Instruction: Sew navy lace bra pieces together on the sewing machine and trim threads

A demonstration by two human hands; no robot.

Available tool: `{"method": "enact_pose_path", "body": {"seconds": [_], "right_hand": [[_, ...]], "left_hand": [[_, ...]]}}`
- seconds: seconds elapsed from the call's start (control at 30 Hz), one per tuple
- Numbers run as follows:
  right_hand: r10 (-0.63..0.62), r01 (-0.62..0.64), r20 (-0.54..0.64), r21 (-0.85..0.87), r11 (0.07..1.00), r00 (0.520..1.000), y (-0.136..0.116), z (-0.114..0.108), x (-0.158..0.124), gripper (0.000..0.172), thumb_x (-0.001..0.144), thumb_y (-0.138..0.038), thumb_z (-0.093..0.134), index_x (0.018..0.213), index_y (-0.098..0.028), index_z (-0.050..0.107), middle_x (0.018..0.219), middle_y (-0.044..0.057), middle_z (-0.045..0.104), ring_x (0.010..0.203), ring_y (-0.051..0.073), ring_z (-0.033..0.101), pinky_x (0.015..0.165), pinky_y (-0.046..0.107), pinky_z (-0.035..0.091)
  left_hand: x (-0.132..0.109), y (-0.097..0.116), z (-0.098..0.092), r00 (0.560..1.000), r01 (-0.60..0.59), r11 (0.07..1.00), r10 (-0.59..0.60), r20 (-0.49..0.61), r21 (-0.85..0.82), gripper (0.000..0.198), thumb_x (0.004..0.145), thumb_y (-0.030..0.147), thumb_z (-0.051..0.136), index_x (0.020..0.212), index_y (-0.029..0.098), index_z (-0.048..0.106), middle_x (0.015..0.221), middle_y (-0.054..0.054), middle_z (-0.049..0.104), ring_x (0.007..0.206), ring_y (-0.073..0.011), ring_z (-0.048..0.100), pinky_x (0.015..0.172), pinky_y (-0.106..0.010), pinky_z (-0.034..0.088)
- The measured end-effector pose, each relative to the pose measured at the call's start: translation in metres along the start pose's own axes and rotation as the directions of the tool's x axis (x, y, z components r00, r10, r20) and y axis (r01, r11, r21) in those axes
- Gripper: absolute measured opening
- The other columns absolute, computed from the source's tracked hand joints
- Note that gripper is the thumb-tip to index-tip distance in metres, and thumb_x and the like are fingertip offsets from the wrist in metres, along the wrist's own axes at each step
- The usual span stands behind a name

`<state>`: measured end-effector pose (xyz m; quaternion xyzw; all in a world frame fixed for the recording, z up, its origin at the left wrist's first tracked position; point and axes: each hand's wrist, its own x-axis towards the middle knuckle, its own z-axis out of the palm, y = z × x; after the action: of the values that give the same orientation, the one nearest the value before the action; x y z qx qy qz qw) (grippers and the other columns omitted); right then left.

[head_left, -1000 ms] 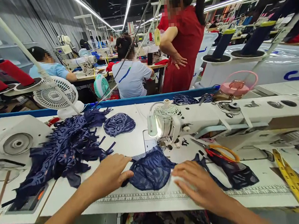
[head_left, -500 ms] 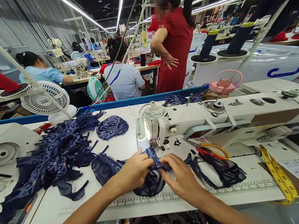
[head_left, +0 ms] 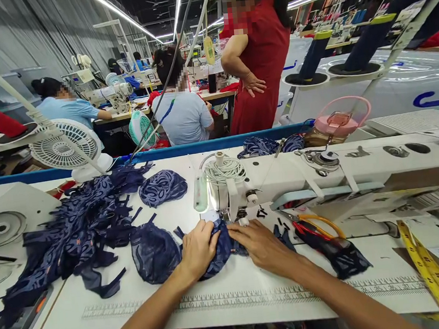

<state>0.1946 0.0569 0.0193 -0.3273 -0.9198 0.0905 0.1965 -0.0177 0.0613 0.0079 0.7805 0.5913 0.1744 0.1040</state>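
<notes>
A navy lace bra (head_left: 156, 254) lies across the machine bed, one cup spread to the left and the other under my hands. My left hand (head_left: 198, 248) pinches the near cup between thumb and fingers, just in front of the needle area of the white sewing machine (head_left: 226, 194). To the right of the needle, my right hand (head_left: 263, 242) rests with fingers stretched flat on the bra's fabric; its thumb is mostly hidden. The fabric's edge reaches the presser foot, though the hands partly cover that spot.
A heap of navy lace pieces (head_left: 93, 216) and a loose cup (head_left: 163, 186) lie left. Orange-handled scissors (head_left: 320, 225), dark lace (head_left: 339, 256) and a yellow tape measure (head_left: 428, 269) lie right. A white fan (head_left: 66, 142) stands behind; co-workers are beyond the table.
Both hands have lowered the lifted fabric onto the bed by the needle. My right hand has gone from a raised pinch to lying flat. The view has shifted slightly.
</notes>
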Motion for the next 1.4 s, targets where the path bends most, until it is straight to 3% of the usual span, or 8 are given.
{"method": "enact_pose_path", "body": {"seconds": [0.17, 0.33, 0.63, 1.0, 1.17, 1.23, 1.3, 1.4], "right_hand": [[-0.022, 0.015, -0.06, -0.11, 0.994, 0.998, -0.01, 0.016, -0.008, 0.028, 0.093, -0.011, 0.047, 0.118, -0.014, 0.058, 0.116, 0.011, 0.064, 0.104, 0.024, 0.056, 0.088, 0.039, 0.039], [-0.018, -0.01, -0.178, -0.157, 0.988, 0.984, -0.027, 0.028, -0.012, 0.021, 0.093, -0.018, 0.051, 0.11, -0.013, 0.062, 0.113, 0.011, 0.066, 0.107, 0.024, 0.056, 0.091, 0.039, 0.037], [-0.025, -0.017, -0.21, -0.195, 0.981, 0.977, -0.027, 0.025, -0.01, 0.02, 0.094, -0.022, 0.053, 0.109, -0.013, 0.064, 0.107, 0.012, 0.068, 0.101, 0.023, 0.059, 0.089, 0.038, 0.038], [0.044, -0.056, -0.209, -0.052, 0.997, 0.977, -0.024, 0.017, -0.008, 0.022, 0.097, -0.019, 0.045, 0.108, -0.016, 0.064, 0.104, 0.01, 0.067, 0.096, 0.021, 0.059, 0.086, 0.037, 0.04], [0.144, -0.168, -0.186, -0.12, 0.978, 0.972, -0.015, 0.016, 0.002, 0.034, 0.1, -0.023, 0.039, 0.129, -0.021, 0.057, 0.101, 0.011, 0.066, 0.087, 0.022, 0.058, 0.08, 0.038, 0.04], [0.149, -0.174, -0.14, -0.191, 0.966, 0.979, -0.015, 0.018, 0.004, 0.035, 0.099, -0.026, 0.042, 0.131, -0.022, 0.056, 0.101, 0.011, 0.066, 0.084, 0.023, 0.057, 0.08, 0.04, 0.039], [0.163, -0.188, -0.12, -0.235, 0.954, 0.979, -0.016, 0.021, 0.004, 0.036, 0.098, -0.025, 0.044, 0.132, -0.021, 0.056, 0.101, 0.011, 0.066, 0.083, 0.023, 0.056, 0.083, 0.042, 0.038], [0.187, -0.214, -0.122, -0.275, 0.937, 0.975, -0.019, 0.023, 0.003, 0.038, 0.097, -0.022, 0.046, 0.133, -0.019, 0.055, 0.097, 0.011, 0.066, 0.082, 0.023, 0.056, 0.086, 0.044, 0.037]], "left_hand": [[-0.021, 0.0, -0.004, 1.0, 0.01, 0.998, -0.009, 0.022, -0.063, 0.014, 0.095, 0.032, 0.054, 0.087, 0.022, 0.059, 0.08, 0.002, 0.064, 0.075, -0.015, 0.062, 0.065, -0.023, 0.038], [-0.012, 0.01, -0.014, 0.989, 0.142, 0.985, -0.137, 0.048, -0.102, 0.017, 0.091, 0.029, 0.059, 0.075, 0.021, 0.058, 0.078, 0.001, 0.061, 0.074, -0.0145, 0.058, 0.066, -0.024, 0.036], [0.009, 0.008, -0.024, 0.932, 0.305, 0.95, -0.283, 0.224, -0.068, 0.02, 0.084, 0.035, 0.061, 0.071, 0.02, 0.059, 0.076, 0.0, 0.066, 0.072, -0.0171, 0.059, 0.062, -0.025, 0.031], [0.015, 0.008, -0.028, 0.904, 0.304, 0.952, -0.28, 0.323, -0.025, 0.021, 0.084, 0.039, 0.06, 0.075, 0.021, 0.063, 0.076, -0.003, 0.069, 0.076, -0.021, 0.064, 0.06, -0.025, 0.031], [0.015, 0.011, -0.03, 0.904, 0.29, 0.957, -0.276, 0.326, 0.007, 0.019, 0.086, 0.037, 0.058, 0.077, 0.021, 0.062, 0.078, -0.004, 0.069, 0.078, -0.0232, 0.065, 0.061, -0.028, 0.036], [0.007, 0.014, -0.028, 0.946, 0.22, 0.974, -0.225, 0.233, 0.046, 0.014, 0.088, 0.033, 0.058, 0.09, 0.02, 0.063, 0.093, -0.007, 0.07, 0.09, -0.0258, 0.064, 0.069, -0.031, 0.042], [-0.007, 0.018, -0.021, 0.996, 0.038, 0.993, -0.047, 0.079, 0.111, 0.019, 0.089, 0.026, 0.058, 0.107, 0.02, 0.062, 0.113, -0.01, 0.068, 0.108, -0.0278, 0.06, 0.088, -0.04, 0.043], [-0.03, 0.018, -0.009, 0.967, -0.228, 0.958, 0.243, -0.072, 0.172, 0.036, 0.093, 0.028, 0.057, 0.129, 0.021, 0.054, 0.129, -0.009, 0.062, 0.126, -0.027, 0.051, 0.114, -0.053, 0.02]]}}
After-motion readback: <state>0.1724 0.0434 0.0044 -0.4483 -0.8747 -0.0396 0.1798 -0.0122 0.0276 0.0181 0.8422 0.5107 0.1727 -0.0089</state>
